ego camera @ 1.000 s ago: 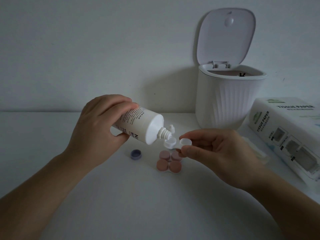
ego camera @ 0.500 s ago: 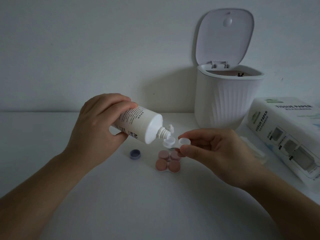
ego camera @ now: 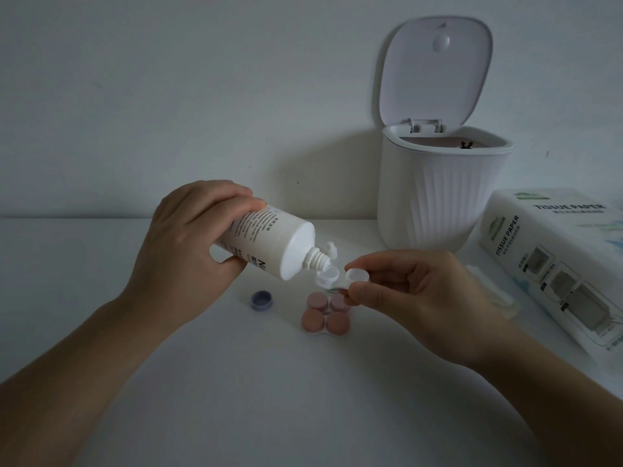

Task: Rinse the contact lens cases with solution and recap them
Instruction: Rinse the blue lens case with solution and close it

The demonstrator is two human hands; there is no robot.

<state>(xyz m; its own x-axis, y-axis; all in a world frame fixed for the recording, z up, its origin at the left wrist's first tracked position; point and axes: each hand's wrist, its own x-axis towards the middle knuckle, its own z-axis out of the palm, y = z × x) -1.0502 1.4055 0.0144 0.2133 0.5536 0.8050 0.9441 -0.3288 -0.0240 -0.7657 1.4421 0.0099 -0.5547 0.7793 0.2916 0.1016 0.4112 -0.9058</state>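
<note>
The left hand (ego camera: 182, 251) grips the bottle (ego camera: 269, 244), tilted with its nozzle over one open well of the white case (ego camera: 340, 281), which the right hand (ego camera: 414, 298) pinches above the table (ego camera: 101, 264). Just below lie capped pink cases (ego camera: 325, 315), with a purple cap (ego camera: 262, 299) to their left. Far right stand an open bin (ego camera: 438, 197) and tissue pack (ego camera: 556, 257).

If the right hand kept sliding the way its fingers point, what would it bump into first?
Probably the solution bottle: the right hand points left, holding the open lens case just under the bottle's nozzle, which the left hand tilts. Depth is unclear.
</note>
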